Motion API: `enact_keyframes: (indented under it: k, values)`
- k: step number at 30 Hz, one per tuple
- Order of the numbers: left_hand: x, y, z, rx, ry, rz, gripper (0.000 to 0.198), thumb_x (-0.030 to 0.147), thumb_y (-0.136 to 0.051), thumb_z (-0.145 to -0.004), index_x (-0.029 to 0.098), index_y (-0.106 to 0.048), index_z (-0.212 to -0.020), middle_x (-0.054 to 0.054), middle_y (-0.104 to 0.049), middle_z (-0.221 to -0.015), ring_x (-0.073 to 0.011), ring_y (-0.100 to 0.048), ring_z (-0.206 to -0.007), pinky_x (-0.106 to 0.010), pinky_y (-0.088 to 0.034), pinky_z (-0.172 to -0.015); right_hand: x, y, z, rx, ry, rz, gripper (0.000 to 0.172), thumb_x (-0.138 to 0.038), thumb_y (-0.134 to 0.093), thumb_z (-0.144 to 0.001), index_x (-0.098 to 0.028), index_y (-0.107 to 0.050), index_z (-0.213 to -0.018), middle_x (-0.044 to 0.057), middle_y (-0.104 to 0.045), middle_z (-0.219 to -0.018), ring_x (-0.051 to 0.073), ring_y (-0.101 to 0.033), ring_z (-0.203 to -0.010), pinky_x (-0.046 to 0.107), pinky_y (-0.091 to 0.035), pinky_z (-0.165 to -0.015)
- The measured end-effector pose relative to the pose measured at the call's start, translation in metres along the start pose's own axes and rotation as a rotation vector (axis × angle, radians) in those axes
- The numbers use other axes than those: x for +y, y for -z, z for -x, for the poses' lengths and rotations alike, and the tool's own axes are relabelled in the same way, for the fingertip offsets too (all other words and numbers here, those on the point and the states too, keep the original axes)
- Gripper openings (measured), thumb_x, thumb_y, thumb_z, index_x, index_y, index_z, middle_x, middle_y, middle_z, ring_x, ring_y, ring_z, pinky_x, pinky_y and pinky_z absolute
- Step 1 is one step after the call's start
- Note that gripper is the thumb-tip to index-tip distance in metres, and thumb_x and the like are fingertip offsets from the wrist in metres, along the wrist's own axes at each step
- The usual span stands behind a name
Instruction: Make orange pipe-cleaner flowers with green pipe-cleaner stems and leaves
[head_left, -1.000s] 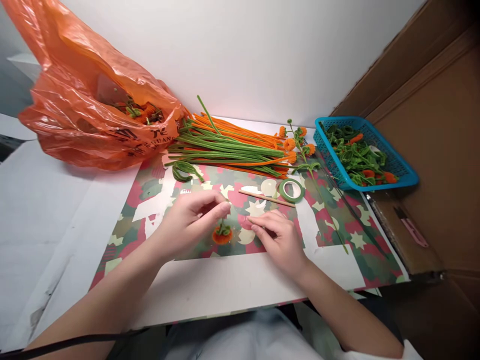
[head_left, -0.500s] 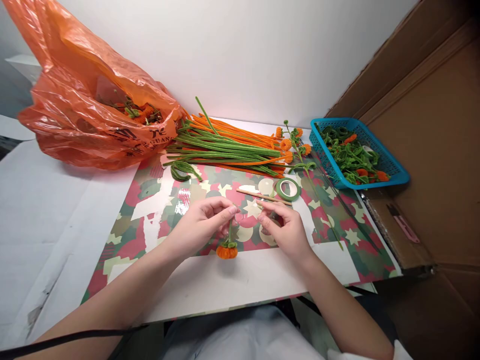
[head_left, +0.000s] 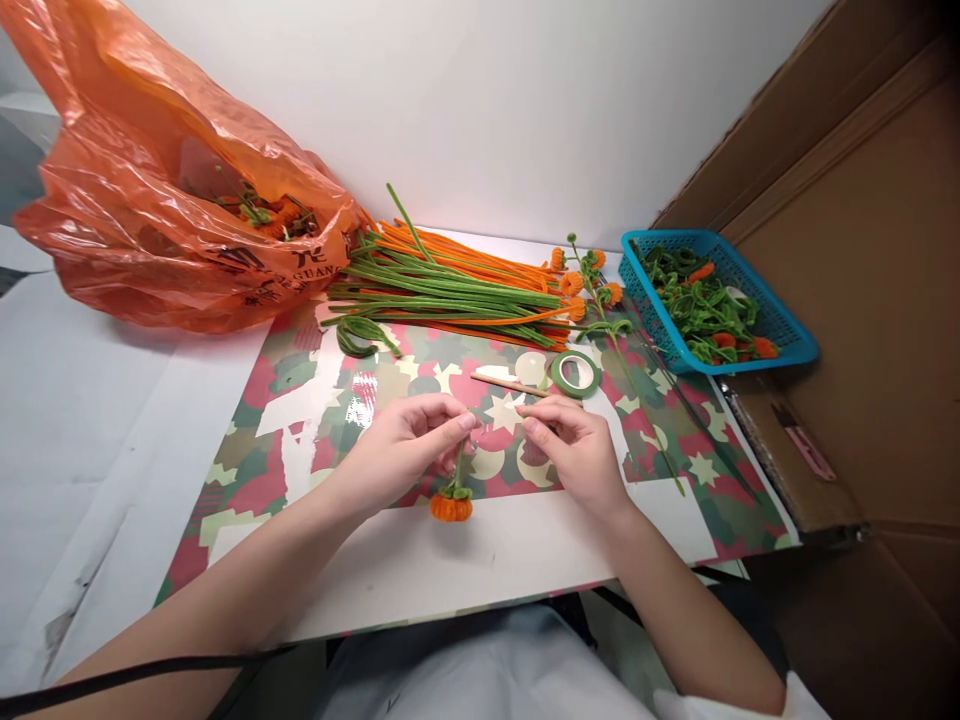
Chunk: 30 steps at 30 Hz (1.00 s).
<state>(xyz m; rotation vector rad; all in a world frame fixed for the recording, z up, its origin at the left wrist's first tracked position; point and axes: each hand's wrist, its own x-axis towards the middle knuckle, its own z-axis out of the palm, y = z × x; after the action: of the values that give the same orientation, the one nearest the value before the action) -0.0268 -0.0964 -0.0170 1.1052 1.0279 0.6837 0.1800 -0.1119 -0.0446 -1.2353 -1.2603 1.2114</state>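
My left hand (head_left: pixel 401 448) pinches the green stem of a small orange pipe-cleaner pumpkin (head_left: pixel 451 505), which hangs head down just over the patterned paper mat (head_left: pixel 300 400). My right hand (head_left: pixel 574 445) is level with it, thumb and forefinger pinched together near the stem's top; what they hold is too small to name. A thin wooden stick (head_left: pixel 510 384) and a roll of green floral tape (head_left: pixel 576 373) lie just beyond my right hand.
A pile of green and orange pipe cleaners (head_left: pixel 450 290) lies at the back. An orange plastic bag (head_left: pixel 172 200) sits at the left, and a blue basket (head_left: pixel 716 300) of green and orange pieces at the right. A cardboard wall (head_left: pixel 862 250) borders the right side.
My right hand rose from the mat and came up to the stem in a pinch. The pumpkin, held by my left hand, lifted and shifted slightly towards me.
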Motion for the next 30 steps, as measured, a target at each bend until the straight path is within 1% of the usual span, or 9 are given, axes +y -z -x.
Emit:
enact_keyframes:
  k: [3,8,10,13,15,19,21,24,30]
  values:
    - [-0.0002,-0.0002,0.0000,-0.004,0.008,-0.016,0.031,0.047,-0.066,-0.082,0.017,-0.063,-0.074,0.001,-0.061,-0.067,-0.0073,-0.050,-0.050,-0.019,-0.047,-0.044,0.0004,-0.0008,0.0001,0.014,-0.033,0.004,0.015,-0.027,-0.070,-0.078,-0.021,-0.078,-0.089,0.002,-0.063,-0.082,0.009,-0.055,-0.057,0.023,-0.051,-0.046]
    - [0.0005,-0.0017,0.0000,0.000,0.023,-0.023,0.034,0.050,-0.067,-0.080,0.017,-0.063,-0.075,0.001,-0.060,-0.066,-0.0079,-0.050,-0.049,-0.019,-0.047,-0.043,-0.0022,-0.0011,-0.0002,-0.018,-0.074,-0.017,0.047,-0.026,-0.071,-0.075,-0.023,-0.066,-0.122,-0.002,-0.058,-0.072,0.008,-0.050,-0.056,0.023,-0.049,-0.050]
    - [0.0011,-0.0023,0.0002,0.008,0.031,-0.021,0.034,0.050,-0.067,-0.080,0.017,-0.063,-0.074,0.001,-0.059,-0.066,-0.0080,-0.049,-0.049,-0.019,-0.046,-0.043,-0.0038,-0.0010,-0.0005,-0.030,-0.079,-0.036,0.052,-0.027,-0.071,-0.075,-0.023,-0.063,-0.126,-0.003,-0.058,-0.072,0.008,-0.050,-0.056,0.023,-0.049,-0.050]
    - [0.0018,-0.0027,0.0000,0.019,0.041,-0.009,0.034,0.050,-0.068,-0.078,0.017,-0.063,-0.074,0.001,-0.059,-0.066,-0.0080,-0.048,-0.049,-0.019,-0.046,-0.043,-0.0048,-0.0011,-0.0008,-0.045,-0.079,-0.040,0.049,-0.028,-0.071,-0.074,-0.022,-0.063,-0.122,-0.003,-0.060,-0.072,0.009,-0.053,-0.056,0.024,-0.051,-0.052]
    - [0.0016,-0.0022,-0.0007,0.035,0.045,-0.007,0.035,0.051,-0.069,-0.077,0.017,-0.063,-0.073,0.001,-0.057,-0.065,-0.0083,-0.048,-0.049,-0.020,-0.045,-0.044,-0.0041,-0.0011,-0.0006,-0.023,-0.062,0.016,0.039,-0.028,-0.072,-0.074,-0.021,-0.067,-0.112,-0.001,-0.062,-0.074,0.010,-0.055,-0.058,0.025,-0.051,-0.052]
    - [-0.0004,-0.0001,-0.0023,0.053,0.026,-0.009,0.036,0.051,-0.070,-0.077,0.016,-0.066,-0.071,0.001,-0.058,-0.060,-0.0096,-0.052,-0.052,-0.021,-0.047,-0.049,-0.0004,0.0008,-0.0003,0.172,0.125,0.392,0.006,-0.020,-0.068,-0.077,-0.021,-0.072,-0.081,0.003,-0.064,-0.082,0.015,-0.057,-0.068,0.027,-0.047,-0.051]
    - [-0.0009,0.0005,-0.0025,0.034,0.008,0.006,0.036,0.051,-0.070,-0.077,0.015,-0.068,-0.071,-0.001,-0.061,-0.061,-0.0102,-0.054,-0.054,-0.021,-0.048,-0.052,0.0017,0.0029,-0.0011,0.240,0.220,0.559,0.009,-0.018,-0.065,-0.079,-0.022,-0.073,-0.078,0.004,-0.062,-0.082,0.018,-0.058,-0.077,0.029,-0.047,-0.057]
    - [-0.0002,0.0002,-0.0020,0.007,-0.018,0.021,0.035,0.049,-0.069,-0.079,0.015,-0.069,-0.072,-0.001,-0.063,-0.064,-0.0098,-0.054,-0.056,-0.021,-0.049,-0.054,0.0033,0.0054,-0.0028,0.242,0.263,0.681,0.013,-0.020,-0.062,-0.084,-0.022,-0.075,-0.085,0.004,-0.062,-0.082,0.021,-0.059,-0.082,0.033,-0.048,-0.067]
    - [-0.0011,-0.0006,-0.0017,0.015,-0.026,0.039,0.030,0.044,-0.065,-0.083,0.015,-0.070,-0.077,-0.003,-0.064,-0.067,-0.0113,-0.057,-0.059,-0.022,-0.050,-0.055,-0.0001,0.0034,-0.0026,0.281,0.362,0.770,0.015,-0.020,-0.061,-0.085,-0.023,-0.074,-0.077,0.002,-0.065,-0.070,0.020,-0.058,-0.072,0.039,-0.044,-0.075]
